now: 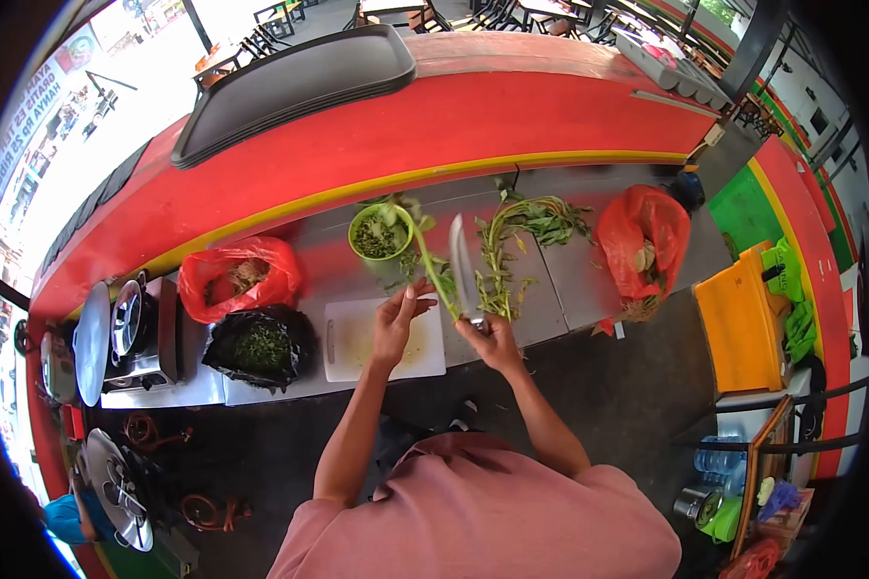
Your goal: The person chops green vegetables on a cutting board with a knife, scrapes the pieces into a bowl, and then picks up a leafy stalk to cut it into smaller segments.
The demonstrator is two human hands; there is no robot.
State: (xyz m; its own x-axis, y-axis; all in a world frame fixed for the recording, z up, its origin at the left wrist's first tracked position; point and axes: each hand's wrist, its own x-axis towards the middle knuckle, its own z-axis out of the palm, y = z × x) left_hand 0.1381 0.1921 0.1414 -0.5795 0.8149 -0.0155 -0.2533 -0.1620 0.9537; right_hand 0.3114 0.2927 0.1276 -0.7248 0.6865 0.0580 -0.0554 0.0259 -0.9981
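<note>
The left hand (397,317) pinched a leafy green stem (434,275) with fingers partly spread, while the right hand (484,334) gripped a knife (460,265), its blade upright just beside the stem. Both were above a white cutting board (343,340). Beyond stood a green bowl (380,233) and a pile of greens (512,241); red bags (644,241) flanked them.

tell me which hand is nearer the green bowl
Left. The left hand sits just below the green bowl, holding a leafy stem that reaches up beside it. The right hand, gripping the knife, is farther off to the bowl's lower right.
</note>
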